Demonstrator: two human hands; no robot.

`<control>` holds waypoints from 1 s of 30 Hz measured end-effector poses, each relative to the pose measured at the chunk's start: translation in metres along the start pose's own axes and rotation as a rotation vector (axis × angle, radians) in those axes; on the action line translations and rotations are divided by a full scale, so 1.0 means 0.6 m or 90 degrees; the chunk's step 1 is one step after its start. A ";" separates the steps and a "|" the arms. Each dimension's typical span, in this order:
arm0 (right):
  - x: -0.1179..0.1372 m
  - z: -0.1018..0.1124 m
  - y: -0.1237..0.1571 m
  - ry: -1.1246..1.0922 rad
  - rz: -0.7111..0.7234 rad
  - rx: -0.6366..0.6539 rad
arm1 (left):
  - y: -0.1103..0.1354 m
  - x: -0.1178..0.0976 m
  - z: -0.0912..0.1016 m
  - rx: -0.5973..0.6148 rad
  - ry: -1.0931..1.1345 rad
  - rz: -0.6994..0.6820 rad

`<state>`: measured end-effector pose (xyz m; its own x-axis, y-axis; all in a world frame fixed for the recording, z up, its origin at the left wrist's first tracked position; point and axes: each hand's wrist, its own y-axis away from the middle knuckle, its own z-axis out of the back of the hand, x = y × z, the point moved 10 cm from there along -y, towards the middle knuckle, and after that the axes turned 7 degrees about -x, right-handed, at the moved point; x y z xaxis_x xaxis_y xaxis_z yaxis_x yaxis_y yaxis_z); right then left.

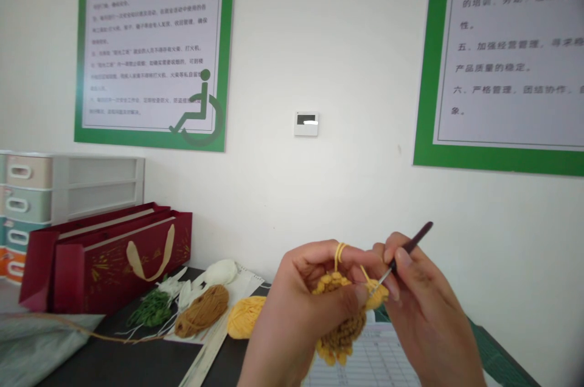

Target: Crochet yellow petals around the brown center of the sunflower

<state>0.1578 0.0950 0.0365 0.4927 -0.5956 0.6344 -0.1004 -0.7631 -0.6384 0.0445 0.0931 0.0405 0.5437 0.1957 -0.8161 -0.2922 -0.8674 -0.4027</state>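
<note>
My left hand (314, 302) is closed on a round crochet piece (342, 335), brown in the middle with a yellow bobbled edge. Yellow yarn (339, 253) is wound round a raised finger of that hand and runs down to the piece. Between thumb and fingers, my right hand (420, 289) grips a crochet hook (414, 241) with a dark handle and a metal shaft. The hook's tip meets the yellow edge beside my left thumb. Part of the crochet piece is hidden behind the left hand.
A yellow yarn ball (244, 317), a brown yarn ball (203, 311), white yarn (221, 271) and green yarn (150, 308) lie on the dark table. Dark red gift bags (114, 265) stand at left before stacked drawers (95, 183). A printed sheet (378, 356) lies beneath my hands.
</note>
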 end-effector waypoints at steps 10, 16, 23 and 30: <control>0.099 -0.026 0.060 0.432 0.583 0.005 | 0.017 -0.015 0.012 -0.161 0.005 -0.076; 0.127 -0.038 0.093 0.403 0.736 -0.040 | 0.003 0.033 -0.014 -0.013 0.119 0.111; 0.089 -0.004 0.019 0.068 0.310 -0.041 | 0.001 0.023 -0.011 0.080 0.078 0.118; 0.009 -0.001 -0.005 0.031 0.008 -0.021 | -0.001 -0.015 -0.004 0.006 -0.051 -0.068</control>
<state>0.1603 0.0939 0.0418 0.4491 -0.6165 0.6467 -0.1358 -0.7625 -0.6326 0.0415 0.0906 0.0491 0.5075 0.3233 -0.7987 -0.2436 -0.8353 -0.4929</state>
